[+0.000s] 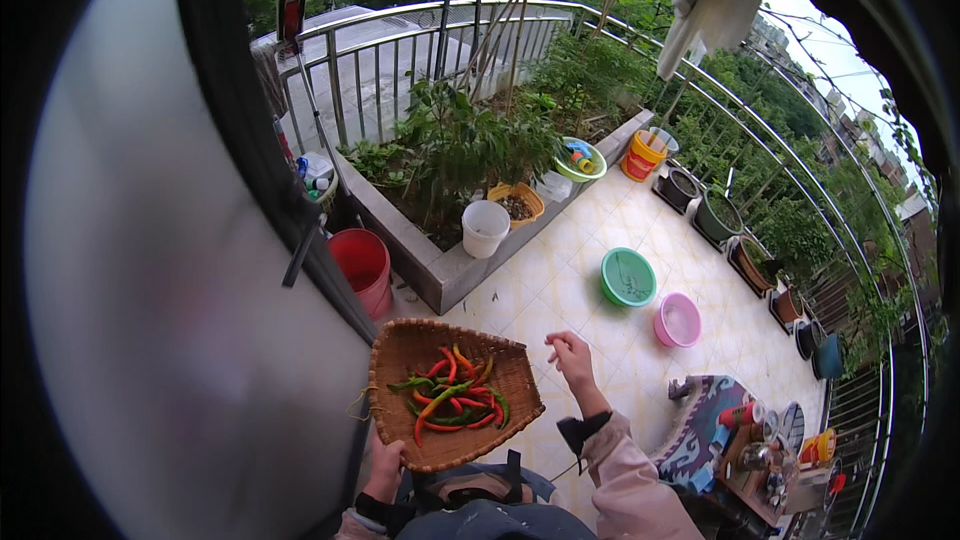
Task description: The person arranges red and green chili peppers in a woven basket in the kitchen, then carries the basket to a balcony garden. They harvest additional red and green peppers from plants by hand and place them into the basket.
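Note:
A woven bamboo basket [450,457], wide and shallow, is held in front of my body. Red, green and orange chili peppers [457,397] lie loose on its bottom. My left hand [386,465] grips the rim at the basket's lower left corner. To the right of the basket my right hand [571,360] is raised over the tiled floor, its fingers partly bent and apart, holding nothing that I can see. Beyond it a green plastic basin [628,277] and a pink plastic basin [677,319] stand on the floor.
A stone-edged planter [442,277] with leafy plants lies ahead, a white bucket [485,229] on its ledge. The red bucket [360,270] stands beside the door frame [300,225]. Potted plants [718,214] line the railing at right. A cluttered table [742,465] is at lower right.

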`<state>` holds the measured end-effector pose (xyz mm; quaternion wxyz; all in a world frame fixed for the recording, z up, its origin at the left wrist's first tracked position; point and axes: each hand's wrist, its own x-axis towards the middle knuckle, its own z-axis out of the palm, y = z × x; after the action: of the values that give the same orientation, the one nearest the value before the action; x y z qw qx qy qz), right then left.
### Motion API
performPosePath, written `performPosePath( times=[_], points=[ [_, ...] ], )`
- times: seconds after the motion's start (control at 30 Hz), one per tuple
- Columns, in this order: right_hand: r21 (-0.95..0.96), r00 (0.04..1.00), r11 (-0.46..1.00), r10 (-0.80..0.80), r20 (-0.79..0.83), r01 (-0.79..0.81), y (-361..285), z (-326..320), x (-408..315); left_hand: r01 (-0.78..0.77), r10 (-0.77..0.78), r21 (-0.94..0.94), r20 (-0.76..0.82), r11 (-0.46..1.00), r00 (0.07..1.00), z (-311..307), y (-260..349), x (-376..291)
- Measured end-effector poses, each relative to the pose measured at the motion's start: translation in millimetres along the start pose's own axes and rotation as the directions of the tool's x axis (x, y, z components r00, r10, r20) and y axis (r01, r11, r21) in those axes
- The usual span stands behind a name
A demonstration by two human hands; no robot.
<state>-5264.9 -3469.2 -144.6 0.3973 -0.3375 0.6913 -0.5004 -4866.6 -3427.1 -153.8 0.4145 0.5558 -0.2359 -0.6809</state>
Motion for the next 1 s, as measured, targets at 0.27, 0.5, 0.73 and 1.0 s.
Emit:
performPosePath(
  times=[0.27, 0.5, 0.73, 1.0],
  points=[
    [0.080, 0.984, 0.997, -0.003, 0.178, -0.011, -13.5, 55.8, 188.2, -0.039, 0.040, 0.024, -0.067, 0.999, 0.997, 62.0, 22.1, 112.7],
    [0.210, 0.963, 0.955, 0.164, 0.213, -0.209, 10.4, 72.9, 319.6, -0.143, 0.136, -0.066, -0.106, 0.987, 0.985, 100.8, 36.2, 191.4],
    [0.516, 0.947, 0.804, 0.177, 0.269, -0.297, 51.3, 84.6, 488.5, -0.128, 0.096, -0.079, -0.321, 0.989, 0.942, 145.8, 51.3, 209.6],
    [0.722, 0.916, 0.632, -0.048, 0.398, -0.281, 46.6, 155.4, 653.1, -0.153, -0.020, -0.203, -0.660, 0.967, 0.751, 232.6, 57.8, 226.7]
  ],
)
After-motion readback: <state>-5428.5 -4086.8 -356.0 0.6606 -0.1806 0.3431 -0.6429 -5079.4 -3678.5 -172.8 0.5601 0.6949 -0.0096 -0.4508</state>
